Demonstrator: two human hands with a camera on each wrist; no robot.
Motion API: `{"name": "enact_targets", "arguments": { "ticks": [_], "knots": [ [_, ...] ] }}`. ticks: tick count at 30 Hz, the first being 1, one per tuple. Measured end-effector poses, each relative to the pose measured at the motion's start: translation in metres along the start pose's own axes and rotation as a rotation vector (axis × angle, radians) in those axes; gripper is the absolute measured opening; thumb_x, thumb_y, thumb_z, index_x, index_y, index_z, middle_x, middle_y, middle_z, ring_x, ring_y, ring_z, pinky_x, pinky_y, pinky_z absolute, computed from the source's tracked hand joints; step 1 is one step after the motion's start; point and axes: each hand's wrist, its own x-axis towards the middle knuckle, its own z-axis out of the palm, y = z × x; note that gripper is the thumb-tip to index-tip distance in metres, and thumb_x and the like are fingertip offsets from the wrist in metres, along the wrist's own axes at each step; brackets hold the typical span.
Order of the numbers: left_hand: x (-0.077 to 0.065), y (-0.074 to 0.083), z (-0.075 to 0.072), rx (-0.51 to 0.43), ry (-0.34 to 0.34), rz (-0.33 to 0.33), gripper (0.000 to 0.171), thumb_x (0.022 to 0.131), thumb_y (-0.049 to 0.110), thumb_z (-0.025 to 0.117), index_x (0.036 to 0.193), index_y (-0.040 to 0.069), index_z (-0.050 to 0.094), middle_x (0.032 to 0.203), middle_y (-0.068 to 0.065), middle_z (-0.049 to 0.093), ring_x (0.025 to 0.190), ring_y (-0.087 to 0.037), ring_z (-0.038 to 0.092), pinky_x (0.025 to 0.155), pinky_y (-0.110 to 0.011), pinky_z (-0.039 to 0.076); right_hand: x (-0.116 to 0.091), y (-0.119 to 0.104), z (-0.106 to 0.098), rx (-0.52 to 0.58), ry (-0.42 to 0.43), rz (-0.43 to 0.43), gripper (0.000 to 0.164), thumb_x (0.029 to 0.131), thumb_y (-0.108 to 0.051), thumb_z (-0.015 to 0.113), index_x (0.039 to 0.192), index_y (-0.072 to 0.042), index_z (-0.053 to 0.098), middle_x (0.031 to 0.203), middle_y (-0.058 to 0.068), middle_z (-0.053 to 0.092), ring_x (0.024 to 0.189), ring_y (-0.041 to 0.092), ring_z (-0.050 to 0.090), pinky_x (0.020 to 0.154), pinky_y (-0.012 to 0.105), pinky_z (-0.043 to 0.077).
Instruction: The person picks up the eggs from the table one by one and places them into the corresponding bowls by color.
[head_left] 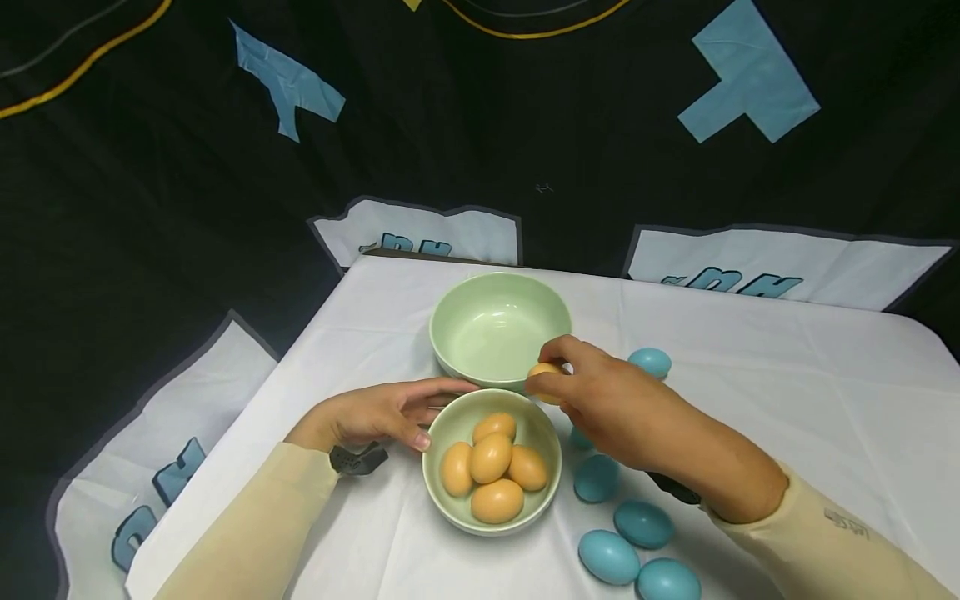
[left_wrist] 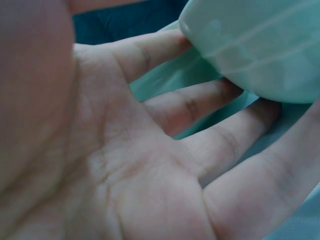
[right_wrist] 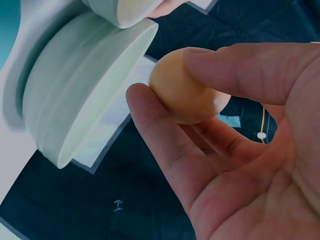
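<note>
A small pale-green bowl (head_left: 552, 479) holds several light-brown eggs (head_left: 491, 457). Right behind it stands a larger green bowl (head_left: 501, 321) with nothing in it. My right hand (head_left: 611, 400) pinches another light-brown egg (right_wrist: 182, 87) between thumb and fingertips, above the near right rim of the larger bowl in the head view. To the left, my left hand (head_left: 390, 414) touches the small bowl's side with its fingers spread and fairly straight. Its thumb lies at the rim, and the fingertips (left_wrist: 227, 92) reach against the bowl's outer wall in the left wrist view.
Several blue eggs (head_left: 643, 523) lie on the white tablecloth (head_left: 810, 433) right of the small bowl, some partly behind my right hand and forearm. A black curtain (head_left: 480, 125) with blue tape patches hangs behind the table's far edge.
</note>
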Motion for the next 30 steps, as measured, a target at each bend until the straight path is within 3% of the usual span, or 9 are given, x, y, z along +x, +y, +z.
{"name": "enact_targets", "arguments": {
  "ticks": [8,15,25,30],
  "knots": [
    [0.001,-0.001,0.000,-0.003,-0.008,0.006,0.089,0.088,0.010,0.077,0.164,0.018,0.033,0.169,-0.009,0.037,0.153,-0.027,0.043,0.117,-0.037,0.048,0.010,-0.007,0.004,0.001,-0.011,-0.027,0.053,0.086,0.008,0.078,0.117,-0.032,0.067,0.128,0.002,0.058,0.088,0.013,0.067,0.069,0.019,0.055],
    [-0.002,-0.001,-0.001,-0.003,0.000,-0.009,0.089,0.088,0.011,0.077,0.165,0.021,0.033,0.169,-0.008,0.037,0.154,-0.026,0.042,0.117,-0.037,0.048,0.020,-0.016,0.007,-0.075,-0.045,-0.055,0.053,0.084,0.010,0.077,0.117,-0.030,0.068,0.130,0.003,0.058,0.087,0.016,0.067,0.066,0.022,0.055],
    [-0.002,0.000,-0.001,-0.001,0.001,0.003,0.089,0.089,0.010,0.077,0.165,0.019,0.032,0.168,-0.010,0.038,0.154,-0.027,0.042,0.117,-0.037,0.048,0.031,-0.027,0.012,-0.100,-0.086,-0.095,0.047,0.089,0.003,0.076,0.122,-0.031,0.070,0.130,0.004,0.058,0.100,0.020,0.068,0.076,0.030,0.061],
    [-0.001,0.000,-0.001,0.008,0.004,0.001,0.089,0.089,0.008,0.077,0.165,0.021,0.033,0.169,-0.009,0.037,0.154,-0.029,0.043,0.117,-0.037,0.048,0.035,-0.030,0.018,-0.095,-0.132,-0.099,0.053,0.083,0.002,0.080,0.123,-0.031,0.069,0.132,0.003,0.058,0.106,0.020,0.066,0.076,0.030,0.060]
  ]
}}
